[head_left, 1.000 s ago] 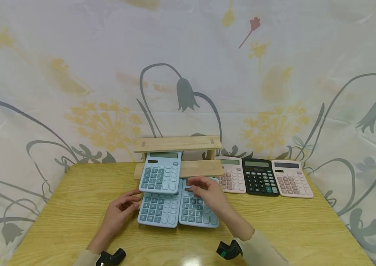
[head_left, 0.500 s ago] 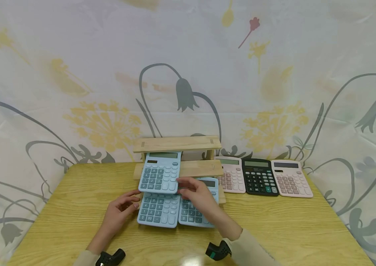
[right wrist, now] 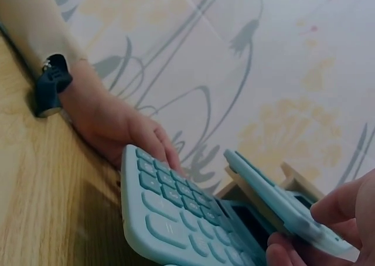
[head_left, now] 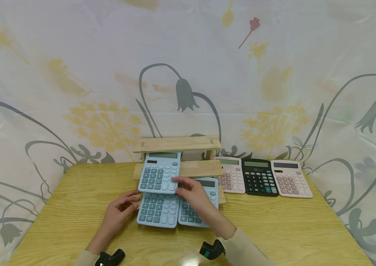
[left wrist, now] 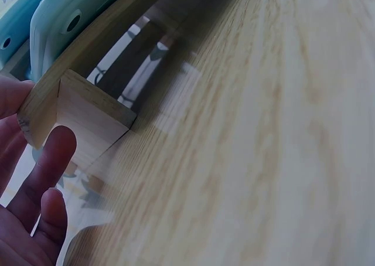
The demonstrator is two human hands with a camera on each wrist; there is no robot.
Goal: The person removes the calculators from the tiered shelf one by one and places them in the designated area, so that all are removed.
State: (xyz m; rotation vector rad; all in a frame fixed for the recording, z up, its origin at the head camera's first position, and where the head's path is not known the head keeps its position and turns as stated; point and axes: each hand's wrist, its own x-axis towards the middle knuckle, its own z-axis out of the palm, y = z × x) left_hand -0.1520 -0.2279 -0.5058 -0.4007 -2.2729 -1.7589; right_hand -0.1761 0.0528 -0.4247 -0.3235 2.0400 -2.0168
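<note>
Three light blue calculators lean on a tiered wooden rack. My right hand pinches the lower right corner of the upper calculator, with thumb and finger on opposite faces in the right wrist view. Below it sit the lower left calculator and the lower right calculator. My right hand partly covers the latter. My left hand lies at the rack's left side with loosely bent fingers. In the left wrist view, one digit touches the end of a wooden board.
Right of the rack, a pale pink calculator, a black calculator and another pale pink calculator stand in a row. All rest on a wood-grain table. A flower-patterned cloth hangs behind.
My right hand has moved left from the lower right calculator to the upper calculator's corner, uncovering the lower right one's display. My left hand has stayed put.
</note>
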